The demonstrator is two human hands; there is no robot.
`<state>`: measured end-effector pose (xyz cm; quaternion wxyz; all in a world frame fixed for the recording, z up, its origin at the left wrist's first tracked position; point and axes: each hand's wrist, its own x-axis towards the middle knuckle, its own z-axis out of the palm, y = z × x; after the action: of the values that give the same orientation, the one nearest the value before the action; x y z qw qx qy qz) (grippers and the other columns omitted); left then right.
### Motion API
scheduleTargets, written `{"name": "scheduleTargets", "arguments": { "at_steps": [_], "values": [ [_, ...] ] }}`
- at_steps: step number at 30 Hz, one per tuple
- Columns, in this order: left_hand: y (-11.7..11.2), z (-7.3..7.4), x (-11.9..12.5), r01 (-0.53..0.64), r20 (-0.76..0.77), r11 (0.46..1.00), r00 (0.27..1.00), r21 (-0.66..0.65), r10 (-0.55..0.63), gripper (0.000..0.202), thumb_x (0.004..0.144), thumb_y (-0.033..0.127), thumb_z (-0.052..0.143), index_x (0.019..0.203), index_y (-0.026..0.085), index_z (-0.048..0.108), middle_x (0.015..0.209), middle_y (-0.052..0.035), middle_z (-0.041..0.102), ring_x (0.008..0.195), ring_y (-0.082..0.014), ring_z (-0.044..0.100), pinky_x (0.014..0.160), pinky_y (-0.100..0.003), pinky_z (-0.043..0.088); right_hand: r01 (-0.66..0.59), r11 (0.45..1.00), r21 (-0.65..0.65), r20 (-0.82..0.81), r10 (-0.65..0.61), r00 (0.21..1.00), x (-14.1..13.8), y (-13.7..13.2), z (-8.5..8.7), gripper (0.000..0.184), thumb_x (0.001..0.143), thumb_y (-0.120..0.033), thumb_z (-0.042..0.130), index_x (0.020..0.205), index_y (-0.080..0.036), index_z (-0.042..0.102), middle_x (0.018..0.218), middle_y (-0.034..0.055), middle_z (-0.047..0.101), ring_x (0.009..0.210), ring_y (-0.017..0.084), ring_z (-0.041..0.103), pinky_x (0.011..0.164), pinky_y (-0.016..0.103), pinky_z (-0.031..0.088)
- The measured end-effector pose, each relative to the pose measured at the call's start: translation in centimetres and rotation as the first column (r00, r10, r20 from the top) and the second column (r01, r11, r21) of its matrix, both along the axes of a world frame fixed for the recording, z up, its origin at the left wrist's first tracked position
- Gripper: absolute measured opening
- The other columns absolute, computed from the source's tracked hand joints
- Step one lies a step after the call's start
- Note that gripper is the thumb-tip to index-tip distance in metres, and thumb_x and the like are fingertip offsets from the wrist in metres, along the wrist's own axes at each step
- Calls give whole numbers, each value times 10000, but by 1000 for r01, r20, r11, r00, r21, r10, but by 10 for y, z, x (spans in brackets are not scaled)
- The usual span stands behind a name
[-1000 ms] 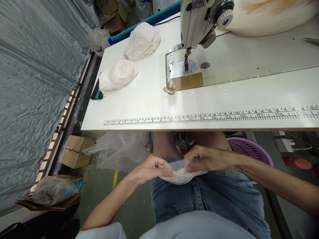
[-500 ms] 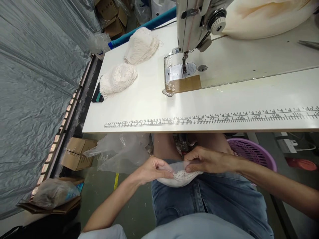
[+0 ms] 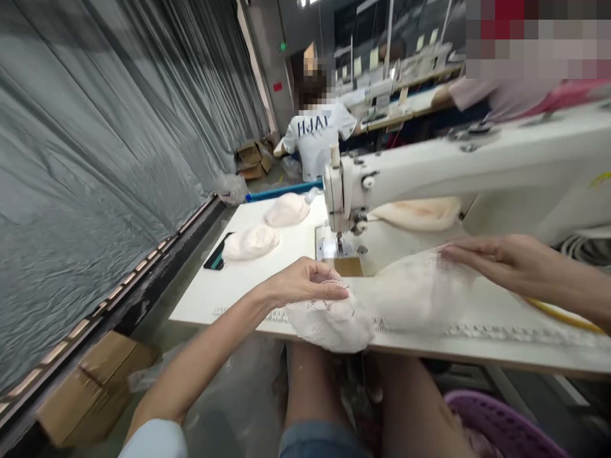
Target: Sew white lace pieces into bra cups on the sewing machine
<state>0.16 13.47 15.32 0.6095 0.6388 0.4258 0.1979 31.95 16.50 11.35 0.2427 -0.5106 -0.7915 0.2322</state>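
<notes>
My left hand (image 3: pixel 310 283) pinches the lace edge of a white lace-trimmed fabric cup (image 3: pixel 329 324), which hangs over the table's front edge. Out to the right, my right hand (image 3: pixel 487 257) has its fingers closed on the upper corner of a sheer white fabric (image 3: pixel 415 292). This fabric is smeared by motion and spreads across the table front between my hands; I cannot tell whether it is joined to the cup. Behind my left hand stands the white sewing machine (image 3: pixel 338 197), its needle area beyond both pieces.
Two stacks of white cups, a nearer stack (image 3: pixel 251 243) and a farther stack (image 3: pixel 287 210), lie at the table's left. A cream padded bundle (image 3: pixel 420 213) sits behind the machine arm. A purple basket (image 3: pixel 496 423) is below right. A person in a white shirt (image 3: pixel 315 137) sits ahead.
Both hands have risen from my lap to above the table edge and moved apart, the right hand far to the right with the sheer fabric. My view has tilted up.
</notes>
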Motion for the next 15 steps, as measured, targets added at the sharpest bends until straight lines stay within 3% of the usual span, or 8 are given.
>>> {"name": "scheduleTargets", "arguments": {
  "at_steps": [1,2,4,6,8,11,13,15],
  "values": [
    [9,8,4,59,-4,998,998,30,-59,312,666,410,762,752,119,690,674,-5,623,615,-80,532,584,-189,402,124,972,199,128,-151,980,5,3,2,587,819,-660,365,838,-167,683,829,159,688,773,353,594,735,474,406],
    [17,16,7,131,-15,990,991,53,-131,295,683,400,752,764,121,701,695,-13,640,643,-89,553,618,-195,421,150,913,379,187,-234,954,5,3,3,601,842,-634,336,903,-146,683,953,200,682,885,400,587,813,537,379],
    [30,29,13,285,-59,957,958,48,-282,292,680,393,756,780,122,718,725,-28,671,698,-113,593,684,-209,453,-10,850,526,181,-101,978,-10,-2,4,599,836,-607,437,1164,-133,599,1227,212,586,1145,410,482,964,565,295],
    [40,42,16,390,-103,921,916,-1,-388,324,636,399,785,794,120,730,758,-41,698,761,-143,626,763,-230,475,-333,889,313,159,296,942,-39,-4,4,803,731,-632,608,1371,-192,406,1384,164,461,1259,348,401,1007,483,323],
    [48,55,15,428,-143,904,894,-13,-425,361,599,408,805,809,122,737,781,-43,713,798,-162,645,815,-245,483,-558,827,63,-19,560,828,-67,2,8,925,641,-657,680,1383,-204,365,1365,134,475,1217,311,453,949,400,408],
    [57,74,4,413,-245,908,890,74,-384,341,634,389,791,848,130,734,803,-44,724,801,-164,659,805,-246,495,-660,747,-82,-181,640,747,-87,17,21,592,745,-646,585,1077,-155,587,1015,76,642,928,249,597,751,318,472],
    [56,76,-6,399,-336,901,883,169,-328,265,708,332,748,872,126,724,799,-49,727,771,-157,665,750,-231,501,-603,797,-32,-144,593,792,-85,22,28,437,821,-582,537,882,-156,614,838,43,633,795,213,588,678,297,442],
    [47,61,-15,399,-405,869,875,292,-266,179,790,259,673,901,123,712,833,-58,730,781,-156,671,732,-222,500,-511,851,122,-35,518,854,-77,17,27,336,876,-489,508,808,-172,596,771,29,610,743,193,565,677,298,408]
  ]
}}
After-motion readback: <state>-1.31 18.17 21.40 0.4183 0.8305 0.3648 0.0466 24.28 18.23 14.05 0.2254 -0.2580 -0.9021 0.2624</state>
